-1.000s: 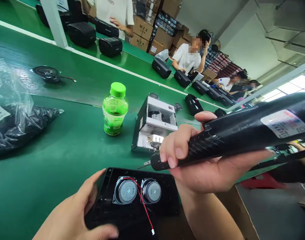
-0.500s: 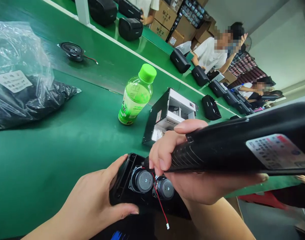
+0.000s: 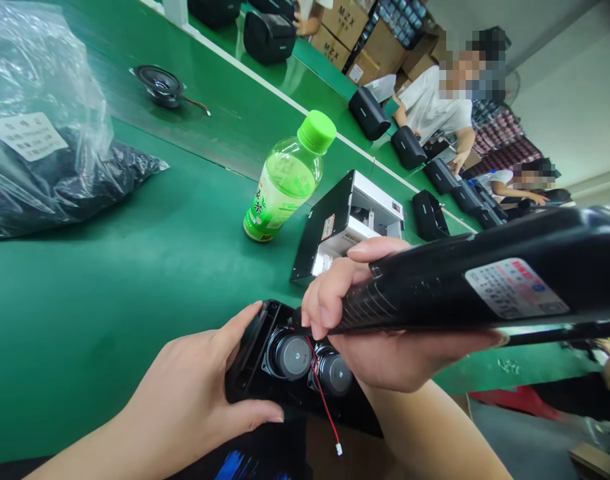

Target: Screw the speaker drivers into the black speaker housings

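Observation:
A black speaker housing (image 3: pixel 249 357) lies at the bench edge with two round speaker drivers (image 3: pixel 293 357) set in it. My left hand (image 3: pixel 199 380) is closed round the housing's left end, thumb on the near side and fingers on the far side. My right hand (image 3: pixel 379 347) grips a black electric screwdriver (image 3: pixel 425 287) with a label on its body. The screwdriver's tip end points down at the upper corner of the left driver; the bit itself is hidden. A red-and-black wire (image 3: pixel 327 407) with a white connector hangs over the near side of the housing.
Beyond the housing stand a green-capped drink bottle (image 3: pixel 287 180) and a black-and-white metal box (image 3: pixel 329 227). A plastic bag of small black parts (image 3: pixel 65 173) is at left; a loose speaker driver (image 3: pixel 159 85) lies behind. Black speaker housings (image 3: pixel 369 113) and co-workers (image 3: pixel 439 100) line the far side.
The view has shifted slightly, so the bench things sit a little further right and higher. Both hands keep their holds. A co-worker's raised arm has come down toward the bench.

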Action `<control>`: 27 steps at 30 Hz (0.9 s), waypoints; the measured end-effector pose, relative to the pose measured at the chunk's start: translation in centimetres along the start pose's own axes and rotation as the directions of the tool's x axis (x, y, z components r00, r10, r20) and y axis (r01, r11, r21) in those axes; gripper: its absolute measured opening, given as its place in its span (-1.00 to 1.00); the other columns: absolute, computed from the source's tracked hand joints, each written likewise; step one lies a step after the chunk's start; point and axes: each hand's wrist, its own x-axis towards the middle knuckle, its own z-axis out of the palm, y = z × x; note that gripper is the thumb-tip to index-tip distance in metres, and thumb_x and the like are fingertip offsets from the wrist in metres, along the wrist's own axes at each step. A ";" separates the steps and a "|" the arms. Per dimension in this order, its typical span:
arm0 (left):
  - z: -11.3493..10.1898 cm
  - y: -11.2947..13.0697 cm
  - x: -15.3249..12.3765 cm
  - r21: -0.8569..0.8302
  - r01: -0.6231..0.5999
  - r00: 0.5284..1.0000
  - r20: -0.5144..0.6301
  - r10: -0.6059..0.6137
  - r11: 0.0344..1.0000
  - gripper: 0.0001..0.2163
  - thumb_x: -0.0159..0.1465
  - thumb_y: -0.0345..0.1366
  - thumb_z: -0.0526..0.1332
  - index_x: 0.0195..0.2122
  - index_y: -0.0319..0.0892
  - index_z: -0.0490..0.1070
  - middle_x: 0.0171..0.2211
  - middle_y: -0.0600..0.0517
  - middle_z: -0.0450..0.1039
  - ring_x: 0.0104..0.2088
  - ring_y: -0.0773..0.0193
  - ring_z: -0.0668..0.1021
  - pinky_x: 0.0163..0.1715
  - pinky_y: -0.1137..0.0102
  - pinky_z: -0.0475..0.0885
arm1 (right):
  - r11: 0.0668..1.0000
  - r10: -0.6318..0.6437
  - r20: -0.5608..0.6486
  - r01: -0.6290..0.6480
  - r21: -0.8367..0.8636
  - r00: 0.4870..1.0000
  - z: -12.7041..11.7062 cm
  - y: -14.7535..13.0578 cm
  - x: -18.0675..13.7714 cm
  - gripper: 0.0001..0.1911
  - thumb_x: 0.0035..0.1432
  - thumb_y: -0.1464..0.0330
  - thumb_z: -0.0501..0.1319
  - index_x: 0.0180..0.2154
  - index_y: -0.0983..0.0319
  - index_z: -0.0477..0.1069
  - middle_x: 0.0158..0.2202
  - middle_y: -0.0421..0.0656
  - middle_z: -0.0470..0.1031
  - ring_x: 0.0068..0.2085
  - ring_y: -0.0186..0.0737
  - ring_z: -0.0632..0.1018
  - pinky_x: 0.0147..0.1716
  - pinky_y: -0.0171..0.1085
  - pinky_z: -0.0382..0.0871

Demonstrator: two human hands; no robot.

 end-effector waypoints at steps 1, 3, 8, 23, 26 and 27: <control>0.0 0.0 -0.1 0.004 0.005 1.000 0.001 -0.005 1.000 0.21 0.29 0.44 0.67 0.85 0.23 0.25 0.11 0.00 0.92 -0.13 -0.05 0.91 -0.17 0.23 0.72 | 1.000 -0.009 -0.008 0.009 0.001 1.000 0.0 0.2 0.0 -0.31 0.33 -0.43 0.64 -0.01 0.01 0.83 -0.49 -0.28 0.72 -0.61 -0.15 0.58 -0.58 -0.17 0.59; 0.1 0.0 -0.1 0.007 0.015 1.000 -0.004 -0.015 1.000 0.21 0.27 0.43 0.68 0.84 0.22 0.27 0.11 -0.01 0.92 -0.12 -0.06 0.91 -0.16 0.23 0.72 | 1.000 -0.026 -0.012 0.026 -0.003 1.000 -0.1 0.5 0.0 -0.28 0.34 -0.46 0.61 0.00 0.01 0.82 -0.48 -0.28 0.72 -0.61 -0.17 0.57 -0.57 -0.19 0.60; -0.1 0.2 0.0 -0.002 0.023 1.000 0.004 -0.023 1.000 0.18 0.30 0.40 0.67 0.84 0.19 0.28 0.12 -0.03 0.93 -0.10 -0.07 0.92 -0.12 0.22 0.75 | 0.999 -0.042 0.022 0.041 0.032 0.999 -0.5 1.2 -0.2 -0.29 0.30 -0.48 0.61 -0.02 -0.02 0.87 -0.48 -0.27 0.71 -0.61 -0.15 0.59 -0.60 -0.21 0.58; -1.6 0.4 0.6 0.089 -0.096 0.995 -0.001 0.097 0.991 0.09 0.46 0.32 0.61 0.88 0.29 0.14 0.11 0.08 0.96 -0.13 -0.02 0.97 -0.31 0.32 0.76 | 0.988 -0.116 -0.086 0.124 0.093 0.990 -0.1 4.2 -1.2 -0.19 0.28 -0.53 0.57 -0.05 0.06 0.77 -0.53 -0.26 0.68 -0.67 -0.22 0.53 -0.63 -0.29 0.54; -1.8 0.0 1.0 0.147 -0.179 0.982 -0.032 0.186 0.973 0.10 0.49 0.35 0.59 0.89 0.29 0.06 0.02 0.14 0.97 -0.20 0.05 0.97 -0.38 0.41 0.75 | 0.978 -0.187 -0.128 0.197 0.069 0.974 0.3 4.8 -1.3 -0.21 0.36 -0.51 0.54 0.02 0.06 0.77 -0.52 -0.27 0.67 -0.67 -0.25 0.49 -0.64 -0.32 0.48; -1.8 -0.1 1.1 0.159 -0.203 0.976 -0.039 0.212 0.966 0.10 0.50 0.35 0.58 0.89 0.29 0.06 -0.01 0.16 0.97 -0.23 0.07 0.97 -0.39 0.44 0.75 | 0.970 -0.226 -0.126 0.235 0.065 0.966 0.3 4.4 -1.3 -0.22 0.44 -0.49 0.50 0.07 0.06 0.77 -0.51 -0.28 0.65 -0.67 -0.26 0.47 -0.64 -0.33 0.47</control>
